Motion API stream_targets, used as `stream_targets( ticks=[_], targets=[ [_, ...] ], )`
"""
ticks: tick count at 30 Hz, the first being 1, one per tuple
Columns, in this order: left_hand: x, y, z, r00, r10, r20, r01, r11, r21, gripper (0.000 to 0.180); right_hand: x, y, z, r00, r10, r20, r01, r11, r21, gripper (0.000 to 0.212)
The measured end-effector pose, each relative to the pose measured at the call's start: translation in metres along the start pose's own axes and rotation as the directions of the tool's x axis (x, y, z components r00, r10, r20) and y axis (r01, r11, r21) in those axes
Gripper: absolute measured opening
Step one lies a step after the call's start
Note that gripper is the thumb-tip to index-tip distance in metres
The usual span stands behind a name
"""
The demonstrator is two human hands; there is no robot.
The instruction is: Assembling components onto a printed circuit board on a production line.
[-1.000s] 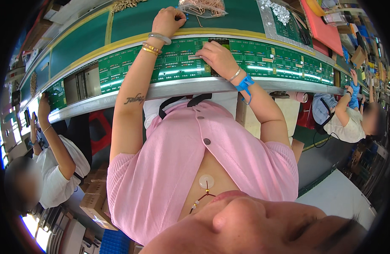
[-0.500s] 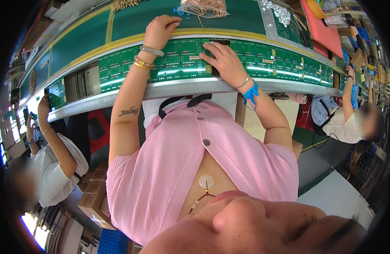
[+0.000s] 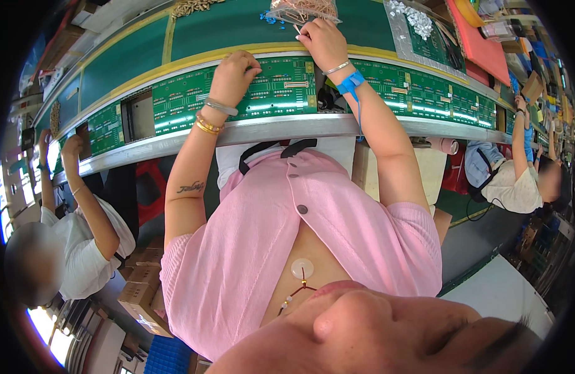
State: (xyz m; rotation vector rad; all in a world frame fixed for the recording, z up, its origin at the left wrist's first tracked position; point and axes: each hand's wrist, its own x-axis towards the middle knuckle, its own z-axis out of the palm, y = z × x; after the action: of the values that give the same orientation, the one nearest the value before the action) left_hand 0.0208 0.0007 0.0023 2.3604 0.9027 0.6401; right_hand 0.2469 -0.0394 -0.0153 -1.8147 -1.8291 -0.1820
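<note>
My left hand [image 3: 236, 78] hovers over the green circuit board [image 3: 278, 93] in front of me, thumb and fingertips pinched together. Whatever is between them, if anything, is too small to make out. Beyond the board's rail, my right hand [image 3: 323, 45] has its thumb and finger closed on a thin bent copper wire [image 3: 296, 28]. Just past that hand lies a clear bag of copper wires [image 3: 300, 9]. Several small blue components [image 3: 272, 20] are scattered to the left of the bag. A blue wrist strap [image 3: 350, 82] circles my right wrist.
A metal rail [image 3: 269, 129] runs along the near side of the boards. Another circuit board [image 3: 418, 93] sits to the right. Tan parts [image 3: 197, 6] and white parts [image 3: 418, 23] lie on the far bench. Co-workers' arms [image 3: 91, 209] reach in at both sides.
My right hand has left the board's right end and reached up to the copper wire by the bag. My left hand has come down from beside the blue components to over the board.
</note>
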Motion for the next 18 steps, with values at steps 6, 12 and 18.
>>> stream_targets(
  ticks=[6,12,18],
  targets=[
    [-0.010,0.003,0.003,0.998,0.059,0.020,-0.060,0.993,0.101,0.005,-0.006,0.001,-0.006,0.994,-0.107,0.031,0.107,0.994,0.001,0.007],
    [-0.010,0.004,0.004,0.998,0.055,0.022,-0.058,0.987,0.151,0.005,-0.009,0.006,-0.013,0.984,-0.172,0.047,0.165,0.979,0.118,0.006],
    [-0.005,0.007,0.002,0.994,0.074,0.081,-0.085,0.986,0.142,0.007,-0.016,0.003,-0.020,0.976,-0.189,0.105,0.180,0.980,0.089,0.009]
  ],
)
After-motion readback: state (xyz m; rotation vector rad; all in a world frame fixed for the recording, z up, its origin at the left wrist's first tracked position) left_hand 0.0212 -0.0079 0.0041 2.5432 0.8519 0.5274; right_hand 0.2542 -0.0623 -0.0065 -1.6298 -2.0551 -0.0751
